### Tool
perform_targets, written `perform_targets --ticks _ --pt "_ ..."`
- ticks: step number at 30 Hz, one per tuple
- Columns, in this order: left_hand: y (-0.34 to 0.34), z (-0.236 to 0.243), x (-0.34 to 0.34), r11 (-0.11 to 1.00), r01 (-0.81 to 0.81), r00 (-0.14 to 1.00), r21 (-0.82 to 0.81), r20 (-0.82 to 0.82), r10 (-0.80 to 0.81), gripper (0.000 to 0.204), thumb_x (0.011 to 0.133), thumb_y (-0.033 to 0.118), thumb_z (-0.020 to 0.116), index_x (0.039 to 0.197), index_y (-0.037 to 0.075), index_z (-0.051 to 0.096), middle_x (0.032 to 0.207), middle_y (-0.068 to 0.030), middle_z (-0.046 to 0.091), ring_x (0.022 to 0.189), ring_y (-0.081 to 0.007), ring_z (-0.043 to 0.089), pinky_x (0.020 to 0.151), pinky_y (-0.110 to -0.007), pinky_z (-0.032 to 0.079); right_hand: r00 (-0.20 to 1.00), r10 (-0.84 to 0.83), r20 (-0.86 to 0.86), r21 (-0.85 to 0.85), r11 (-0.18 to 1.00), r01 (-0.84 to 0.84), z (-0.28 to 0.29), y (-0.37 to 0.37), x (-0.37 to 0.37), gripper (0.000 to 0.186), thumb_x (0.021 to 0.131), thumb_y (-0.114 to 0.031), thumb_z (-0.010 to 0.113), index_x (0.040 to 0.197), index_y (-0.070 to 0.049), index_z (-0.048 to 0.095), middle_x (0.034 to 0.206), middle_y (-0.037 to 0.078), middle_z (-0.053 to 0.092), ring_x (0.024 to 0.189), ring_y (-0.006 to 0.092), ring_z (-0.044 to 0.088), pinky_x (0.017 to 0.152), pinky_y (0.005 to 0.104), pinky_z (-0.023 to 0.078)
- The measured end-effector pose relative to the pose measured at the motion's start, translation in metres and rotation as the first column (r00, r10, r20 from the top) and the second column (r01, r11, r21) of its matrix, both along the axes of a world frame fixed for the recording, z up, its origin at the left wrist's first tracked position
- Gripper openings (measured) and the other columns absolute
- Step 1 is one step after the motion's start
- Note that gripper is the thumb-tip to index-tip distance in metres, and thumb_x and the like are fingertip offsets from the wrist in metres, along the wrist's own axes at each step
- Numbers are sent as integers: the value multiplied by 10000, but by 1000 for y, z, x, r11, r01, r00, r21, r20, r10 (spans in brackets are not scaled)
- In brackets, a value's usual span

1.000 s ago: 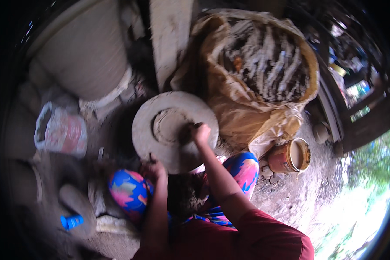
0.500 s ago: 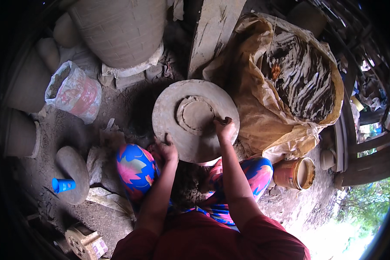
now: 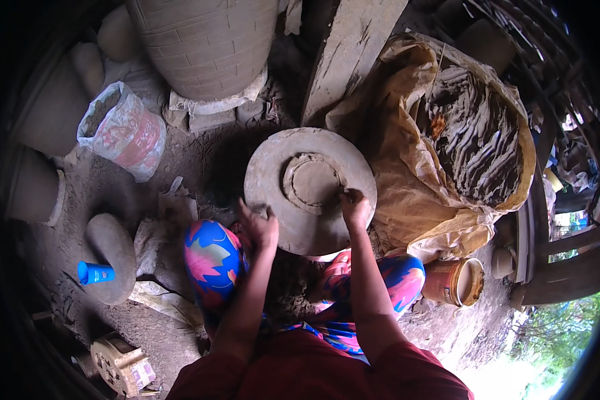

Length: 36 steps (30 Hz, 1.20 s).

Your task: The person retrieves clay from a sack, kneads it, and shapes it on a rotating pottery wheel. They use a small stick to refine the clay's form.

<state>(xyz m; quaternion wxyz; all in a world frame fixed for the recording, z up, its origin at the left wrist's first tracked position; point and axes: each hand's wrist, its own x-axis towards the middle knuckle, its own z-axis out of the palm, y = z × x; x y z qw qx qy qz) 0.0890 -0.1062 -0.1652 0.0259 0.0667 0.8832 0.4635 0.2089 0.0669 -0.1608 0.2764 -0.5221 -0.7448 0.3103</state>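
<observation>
A round grey turntable (image 3: 267, 167) lies in front of my knees. At its middle is a flat disc of wet clay (image 3: 315, 183) with a rough, broken strip of clay round its edge. My left hand (image 3: 260, 225) is at the turntable's near left rim, thumb and fingers apart, holding nothing. At the right edge of the clay disc, my right hand (image 3: 357, 208) is closed with its fingertips pinched together. Whatever is between those fingertips is hidden.
A large brown sack (image 3: 397, 180) heaped with clay (image 3: 473, 133) stands at right. Nearer is a bucket (image 3: 447, 281). Behind the turntable are a big clay pot (image 3: 207, 53) and a wooden plank (image 3: 347, 60). At left are a white sack (image 3: 130, 137) and a blue cup (image 3: 97, 273).
The left hand's fingers have spread out further along the rim. My right hand stays closed by the clay disc, its fingertips now nearer the disc's edge. The whole view has shifted slightly.
</observation>
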Motion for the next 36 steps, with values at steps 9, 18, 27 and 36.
perform_targets --ticks 9,18,27,36 --pt "35 18 -56 690 402 888 -602 74 -453 628 702 231 509 1252 13 297 1294 -283 211 1182 -440 214 958 -486 225 991 67 115 150 985 -84 -10 3 -10 186 771 -183 523 899 -63 584 813 185 592 793 336 563 720 401 434" --pt "24 21 -60 561 525 821 -640 208 -531 621 681 179 524 1243 13 318 1279 -297 236 1185 -428 243 960 -463 244 994 107 -3 99 989 -106 8 -3 -3 161 762 -184 523 783 -45 600 733 187 594 718 334 582 689 398 452" --pt "40 79 -105 132 718 555 -683 448 -701 297 659 215 588 887 27 619 955 -191 577 909 -299 564 767 -366 461 994 107 10 114 988 -107 27 15 -2 237 802 -250 511 812 -32 604 860 199 582 828 333 544 760 379 414" --pt "43 40 -130 353 645 591 -678 150 -792 349 650 242 620 875 -25 603 960 -223 562 909 -320 556 774 -351 458 908 307 284 366 841 -398 -3 13 -16 215 775 -148 426 684 -30 582 790 146 527 799 301 475 748 393 373"
